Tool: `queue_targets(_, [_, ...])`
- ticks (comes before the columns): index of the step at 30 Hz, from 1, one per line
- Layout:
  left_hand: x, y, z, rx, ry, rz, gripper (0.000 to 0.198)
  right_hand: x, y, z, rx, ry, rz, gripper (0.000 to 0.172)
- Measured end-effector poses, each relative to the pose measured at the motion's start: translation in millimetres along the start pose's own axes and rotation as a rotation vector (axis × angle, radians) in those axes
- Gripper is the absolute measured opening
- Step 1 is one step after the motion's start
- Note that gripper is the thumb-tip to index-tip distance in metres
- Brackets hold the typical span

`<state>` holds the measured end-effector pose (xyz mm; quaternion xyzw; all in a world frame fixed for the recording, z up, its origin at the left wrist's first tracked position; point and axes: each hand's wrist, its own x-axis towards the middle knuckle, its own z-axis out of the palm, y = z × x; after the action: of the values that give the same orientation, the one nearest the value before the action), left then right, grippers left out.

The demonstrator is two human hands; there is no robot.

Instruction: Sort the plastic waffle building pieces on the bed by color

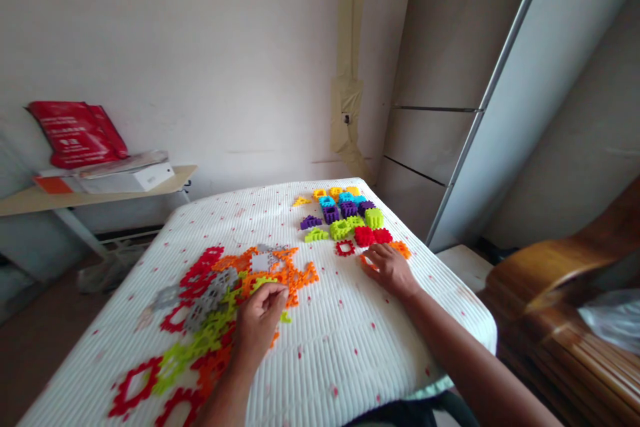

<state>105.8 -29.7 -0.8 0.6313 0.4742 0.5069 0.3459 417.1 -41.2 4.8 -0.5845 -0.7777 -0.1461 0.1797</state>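
My right hand (391, 271) is at the right of the bed-like padded surface, its fingers curled down onto an orange interlocking toy piece (369, 261). Just beyond it sit red pieces (364, 236), and another orange piece (401, 249) lies to its right. My left hand (261, 317) hovers by the loose pile with thumb and fingers pinched together; whatever is between them, if anything, is hidden. Under and around it spread flat toothed pieces: orange (287, 277), lime green (207, 333), grey (213, 297) and red (135, 387).
Rows of grouped pieces run toward the far edge: lime green (341, 229), purple (331, 214), blue (327, 201) and yellow (319, 193). A white quilted cover (320, 360) drapes the surface. A fridge (425, 127) stands at right, a side table (180, 178) at left.
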Motion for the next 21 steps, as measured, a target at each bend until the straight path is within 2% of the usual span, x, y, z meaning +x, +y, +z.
queue_targets(2, [-0.1, 1.0, -1.5, -0.009, 0.037, 0.01, 0.022, 2.1, -5.4, 3.5, 0.005, -0.059, -0.055, 0.028])
queue_targets(6, [-0.9, 2.4, -6.6, -0.062, 0.202, 0.011, 0.021, 2.4, -7.3, 4.7, -0.011, -0.161, -0.01, 0.039])
queue_targets(13, [0.4, 3.1, -19.8, -0.122, 0.511, -0.004, 0.024, -2.2, 6.3, 7.7, 0.011, -0.176, 0.077, 0.037])
queue_targets(15, [1.2, 0.3, -21.8, -0.094, 0.528, 0.029, 0.023, -2.7, 6.8, 8.8, 0.023, -0.138, 0.069, 0.034])
queue_targets(18, [1.6, -5.1, -21.5, -0.042, 0.492, 0.081, 0.021, -1.8, -1.2, 8.9, 0.082, -0.066, 0.043, 0.031])
queue_targets(21, [0.9, -7.3, -18.1, -0.002, 0.451, 0.127, 0.02, 3.0, -21.5, 9.4, 0.207, -0.097, 0.026, 0.031])
